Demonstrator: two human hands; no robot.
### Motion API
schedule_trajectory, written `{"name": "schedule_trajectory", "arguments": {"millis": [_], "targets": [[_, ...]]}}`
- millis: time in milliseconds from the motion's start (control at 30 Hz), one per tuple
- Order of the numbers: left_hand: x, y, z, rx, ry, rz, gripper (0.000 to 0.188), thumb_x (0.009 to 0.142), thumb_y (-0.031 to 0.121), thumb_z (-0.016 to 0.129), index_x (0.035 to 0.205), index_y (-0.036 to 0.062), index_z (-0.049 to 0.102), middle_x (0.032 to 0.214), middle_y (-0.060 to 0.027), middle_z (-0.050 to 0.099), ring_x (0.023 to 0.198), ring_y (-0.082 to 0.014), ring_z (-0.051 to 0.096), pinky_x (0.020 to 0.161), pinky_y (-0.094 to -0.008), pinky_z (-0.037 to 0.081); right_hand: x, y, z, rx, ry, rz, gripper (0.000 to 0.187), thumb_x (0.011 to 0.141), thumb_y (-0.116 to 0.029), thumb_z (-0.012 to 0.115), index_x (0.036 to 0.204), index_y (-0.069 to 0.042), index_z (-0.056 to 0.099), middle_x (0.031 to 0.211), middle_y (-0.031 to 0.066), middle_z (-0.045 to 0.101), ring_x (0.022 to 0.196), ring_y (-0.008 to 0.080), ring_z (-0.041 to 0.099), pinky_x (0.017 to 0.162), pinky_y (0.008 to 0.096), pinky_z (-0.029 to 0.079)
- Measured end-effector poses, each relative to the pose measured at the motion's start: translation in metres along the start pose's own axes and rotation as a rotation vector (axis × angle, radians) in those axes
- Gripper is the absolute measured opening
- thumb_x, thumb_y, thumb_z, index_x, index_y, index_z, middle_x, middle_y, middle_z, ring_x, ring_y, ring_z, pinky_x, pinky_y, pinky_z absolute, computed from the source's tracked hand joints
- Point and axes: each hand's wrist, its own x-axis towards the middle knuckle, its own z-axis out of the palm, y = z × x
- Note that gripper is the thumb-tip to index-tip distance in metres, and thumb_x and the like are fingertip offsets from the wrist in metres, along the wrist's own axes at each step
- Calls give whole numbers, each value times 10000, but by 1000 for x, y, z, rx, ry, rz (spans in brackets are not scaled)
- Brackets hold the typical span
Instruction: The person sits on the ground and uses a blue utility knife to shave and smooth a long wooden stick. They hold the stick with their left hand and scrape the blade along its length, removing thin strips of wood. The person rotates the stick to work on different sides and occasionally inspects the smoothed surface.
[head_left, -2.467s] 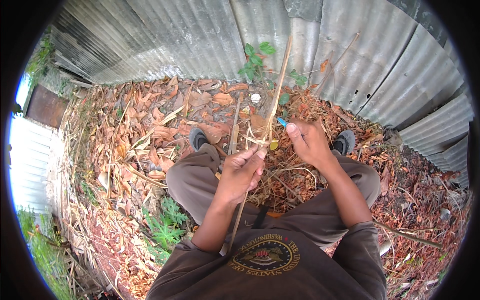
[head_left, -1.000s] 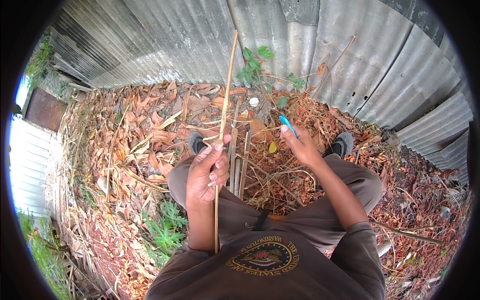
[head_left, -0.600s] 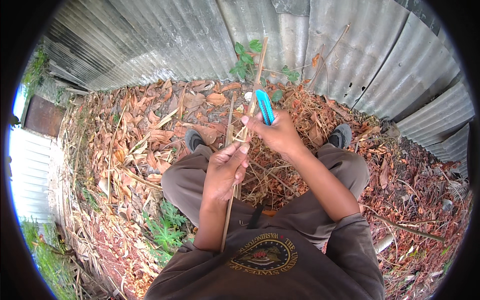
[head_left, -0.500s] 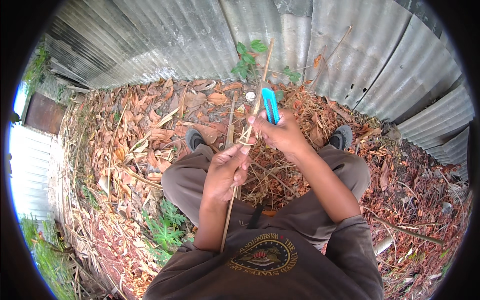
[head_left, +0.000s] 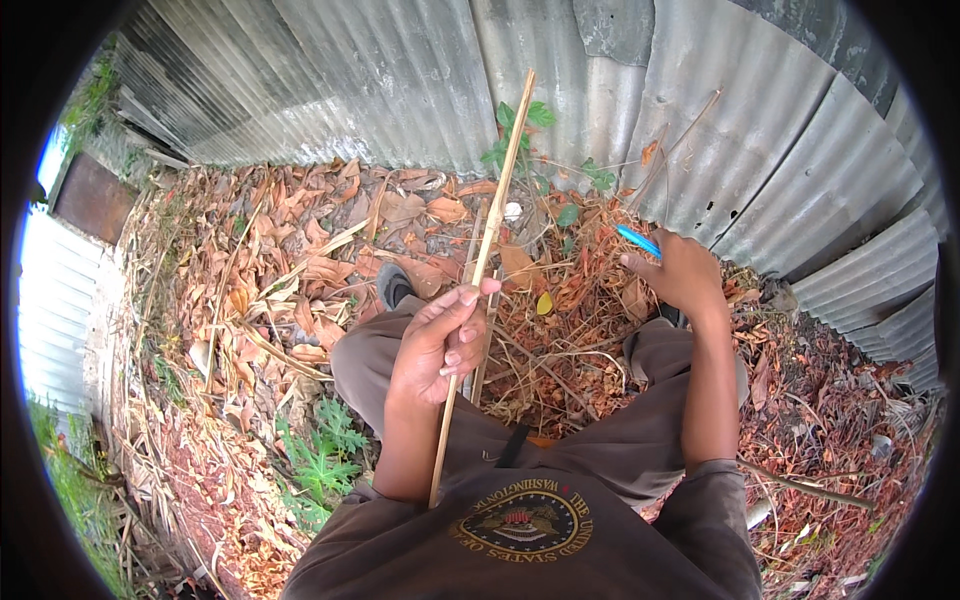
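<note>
Gripping a long, pale stick, a person in brown clothing pinches it between the thumb and fingers of the left hand. The stick slants across the front of the body, its lower end by the shirt and its upper end leaning right before a corrugated metal fence. The right hand closes around a blue cutter, its tip pointing up and left, well apart from the stick. Between the hands, a yellow leaf lies on ground strewn with dry brown leaves.
</note>
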Motion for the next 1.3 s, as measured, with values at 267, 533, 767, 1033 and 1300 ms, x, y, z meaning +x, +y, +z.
{"name": "schedule_trajectory", "arguments": {"millis": [267, 533, 767, 1033, 1300], "targets": [[-8, -32, 29, 162, 39, -160, 365, 986, 165, 520, 1308, -2, 485, 675, 16, 441, 447, -18, 346, 391, -166, 286, 36, -48, -19, 1092, -70, -50, 367, 862, -385, 695, 893, -22, 649, 571, -6, 527, 491, 115, 485, 472, 294, 378], [25, -58, 37, 201, -40, -227, 424, 1024, 311, 422, 1317, 8, 468, 678, -19, 486, 440, -50, 407, 399, -183, 337, 30, -38, 12, 1510, -238, 237, 290, 896, -311, 671, 812, -40, 607, 500, -42, 398, 379, 59, 322, 374, 236, 242], [53, -64, 46, 245, -113, -250, 272, 1020, 299, 446, 1079, 46, 524, 628, 45, 390, 431, -25, 318, 397, -189, 273, 22, -17, 13, 1015, 87, -15, 465, 871, -509, 637, 847, -44, 649, 554, 2, 462, 505, 116, 438, 506, 282, 353], [55, -49, 36, 26, -168, -351, 350, 1033, 398, 345, 829, 125, 422, 518, 72, 292, 338, -52, 267, 370, -218, 261, -12, -19, 12, 370, 200, -278, 680, 746, -703, 602, 569, -51, 532, 482, 100, 437, 444, 306, 464, 459, 406, 368], [44, -47, 40, 0, -186, -442, 374, 1027, 429, 346, 802, 137, 408, 510, 79, 283, 341, -43, 254, 378, -214, 251, -12, -20, 11, 138, 495, -353, 695, 676, -733, 639, 510, -73, 497, 456, 89, 450, 423, 307, 500, 443, 405, 388]]}}
